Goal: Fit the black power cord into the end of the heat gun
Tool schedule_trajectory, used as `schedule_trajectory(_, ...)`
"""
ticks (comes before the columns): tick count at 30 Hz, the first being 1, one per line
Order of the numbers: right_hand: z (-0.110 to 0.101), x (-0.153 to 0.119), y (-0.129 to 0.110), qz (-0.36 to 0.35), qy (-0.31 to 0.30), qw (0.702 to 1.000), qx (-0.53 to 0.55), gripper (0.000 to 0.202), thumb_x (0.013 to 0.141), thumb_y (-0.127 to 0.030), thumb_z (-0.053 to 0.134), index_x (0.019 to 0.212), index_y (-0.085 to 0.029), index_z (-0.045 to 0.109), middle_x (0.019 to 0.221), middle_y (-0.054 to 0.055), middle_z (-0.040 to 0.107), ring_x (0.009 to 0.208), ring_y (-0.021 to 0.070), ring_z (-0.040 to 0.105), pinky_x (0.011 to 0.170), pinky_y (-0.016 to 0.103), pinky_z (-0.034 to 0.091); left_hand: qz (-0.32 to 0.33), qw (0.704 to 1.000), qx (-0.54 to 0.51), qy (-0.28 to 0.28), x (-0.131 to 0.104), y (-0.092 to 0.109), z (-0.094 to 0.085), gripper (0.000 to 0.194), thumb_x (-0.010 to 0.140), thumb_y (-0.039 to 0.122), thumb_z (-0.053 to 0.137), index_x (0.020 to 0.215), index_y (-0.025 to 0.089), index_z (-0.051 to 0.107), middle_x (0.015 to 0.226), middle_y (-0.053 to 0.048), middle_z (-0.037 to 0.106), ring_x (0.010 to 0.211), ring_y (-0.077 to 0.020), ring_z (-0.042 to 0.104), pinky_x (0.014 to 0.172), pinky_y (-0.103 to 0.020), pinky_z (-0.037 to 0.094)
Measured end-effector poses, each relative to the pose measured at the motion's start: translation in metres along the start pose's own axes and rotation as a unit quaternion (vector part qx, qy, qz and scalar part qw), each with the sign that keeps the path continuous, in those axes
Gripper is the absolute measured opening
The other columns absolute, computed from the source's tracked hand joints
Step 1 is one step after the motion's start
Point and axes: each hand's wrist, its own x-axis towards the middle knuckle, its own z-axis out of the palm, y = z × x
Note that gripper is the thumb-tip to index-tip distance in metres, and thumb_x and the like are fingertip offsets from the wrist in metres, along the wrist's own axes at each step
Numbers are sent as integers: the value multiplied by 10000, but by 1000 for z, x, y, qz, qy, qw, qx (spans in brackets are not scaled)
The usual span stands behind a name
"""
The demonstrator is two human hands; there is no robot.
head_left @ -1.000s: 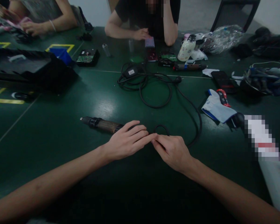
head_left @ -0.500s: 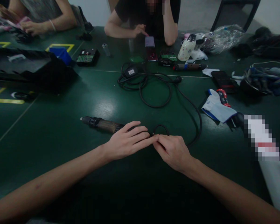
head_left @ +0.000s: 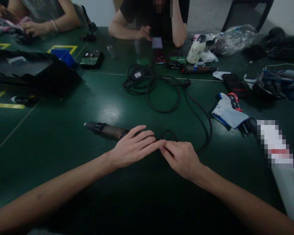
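A dark pen-shaped electric screwdriver (head_left: 110,130) lies on the green table (head_left: 63,147), its tip pointing left. My left hand (head_left: 134,147) rests over its rear part, fingers spread, palm down, hiding that end. My right hand (head_left: 182,158) is closed in a pinch at the tip of a left-hand finger, beside the screwdriver's cable end. What the pinch holds, if anything, is hidden. A black cable (head_left: 208,117) loops from behind my right hand to a coil with a black adapter (head_left: 138,75) and a plug (head_left: 187,83).
A black tray (head_left: 31,68) and blue box (head_left: 63,58) stand at left. Circuit boards (head_left: 91,59), a bottle (head_left: 196,50), a second screwdriver (head_left: 201,70), and a glove (head_left: 227,114) lie farther back and right. Two people sit across the table.
My hands have barely moved; the right fingertips shift slightly against the left finger. The person's hand across the table has lifted a little from the phone.
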Motion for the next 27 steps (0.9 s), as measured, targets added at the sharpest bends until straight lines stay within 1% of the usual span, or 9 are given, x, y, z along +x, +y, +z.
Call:
schedule_trajectory(4, 1, 0, 1, 2, 2, 1000, 4, 237, 1078, -275, 458, 989, -167, 648, 877, 17, 714, 713, 139, 648, 672, 291, 416, 30, 1000, -4, 4, 0, 0, -1, 502, 1001, 150, 582, 1489, 219, 483, 1222, -6, 702, 1254, -173, 573, 1243, -422, 288)
schedule_trajectory(10, 2, -1, 1, -5, 9, 1000, -10, 274, 1085, -288, 441, 948, -168, 646, 855, 24, 719, 678, 137, 632, 663, 294, 406, 1, 1000, 2, 1, -1, 1, 0, 507, 992, 207, 625, 1481, 205, 491, 1163, -5, 717, 1202, -183, 595, 1232, -437, 306)
schedule_trajectory(14, 1, -1, 0, 2, 0, 1000, -2, 267, 1082, -286, 446, 962, -164, 650, 870, 30, 721, 692, 136, 639, 669, 284, 412, 17, 1000, 2, 2, 0, 0, -2, 503, 998, 172, 603, 1485, 224, 487, 1219, -7, 703, 1242, -176, 579, 1239, -429, 297)
schedule_trajectory(16, 0, 0, 0, 3, -1, 1000, 0, 255, 1080, -283, 452, 982, -163, 654, 882, 32, 725, 706, 139, 647, 675, 280, 415, 28, 1000, 0, 2, 1, 0, -3, 505, 1003, 146, 582, 1492, 215, 476, 1229, -10, 701, 1249, -165, 577, 1245, -416, 290)
schedule_trajectory(18, 0, 0, 0, 1, 3, 1000, -3, 256, 1079, -280, 453, 976, -164, 656, 881, 32, 728, 695, 136, 644, 672, 280, 413, 24, 1000, -3, 3, 1, 0, -2, 506, 1000, 148, 588, 1491, 201, 475, 1203, -11, 709, 1229, -162, 590, 1246, -412, 290)
schedule_trajectory(22, -1, 0, -1, -3, 3, 1000, -11, 278, 1087, -288, 439, 962, -168, 656, 885, 32, 731, 675, 129, 634, 661, 283, 408, -4, 1000, -4, 6, 1, 1, 0, 497, 992, 192, 621, 1473, 200, 498, 1169, -14, 718, 1202, -173, 606, 1240, -427, 299)
schedule_trajectory(27, -1, 0, -1, -4, 9, 1000, -9, 256, 1075, -271, 457, 960, -168, 660, 872, 29, 733, 681, 136, 639, 660, 286, 417, 17, 1000, -9, 3, 0, 0, 0, 519, 993, 180, 607, 1494, 217, 477, 1214, -18, 707, 1248, -176, 586, 1253, -422, 270)
